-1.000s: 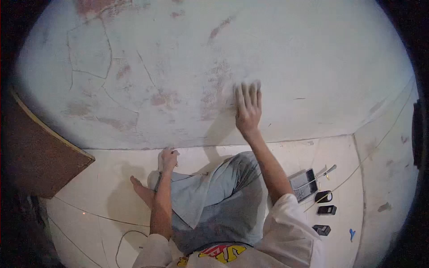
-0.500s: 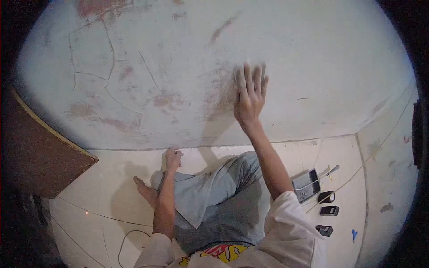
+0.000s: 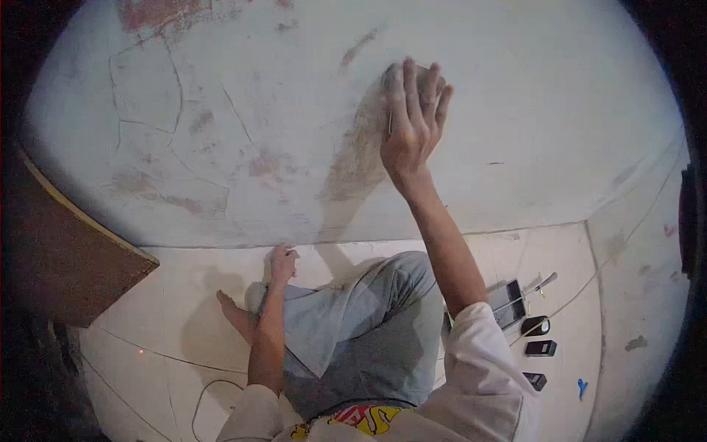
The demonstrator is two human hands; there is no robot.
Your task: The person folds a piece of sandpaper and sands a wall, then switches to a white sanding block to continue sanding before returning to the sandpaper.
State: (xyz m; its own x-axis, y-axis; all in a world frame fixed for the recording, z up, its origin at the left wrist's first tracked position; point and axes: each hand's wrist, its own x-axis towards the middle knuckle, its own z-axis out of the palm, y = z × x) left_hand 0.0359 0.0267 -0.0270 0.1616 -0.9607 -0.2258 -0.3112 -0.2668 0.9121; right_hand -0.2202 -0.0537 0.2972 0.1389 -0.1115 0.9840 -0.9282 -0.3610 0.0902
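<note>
Against the pale, patchy wall (image 3: 530, 96), my right hand (image 3: 414, 110) presses a dark grey flat pad (image 3: 436, 74). Its fingers reach over the pad, whose edges show around and between them. Low on the left, my left hand (image 3: 283, 264) rests by the seam between wall and floor, near my bent leg. Its fingers are loosely bent and a little apart, with nothing visible in them. Reddish worn patches and cracks mark the wall left of my right hand.
A brown board (image 3: 81, 243) stands at the left. On the floor to the right are a grey tray (image 3: 508, 309), a black round item (image 3: 535, 325), a black box (image 3: 540, 348) and a blue item (image 3: 582, 389). Thin cables cross the floor.
My right hand has moved up the wall with the pad, which shows more clearly now. My left hand has stayed in nearly the same place.
</note>
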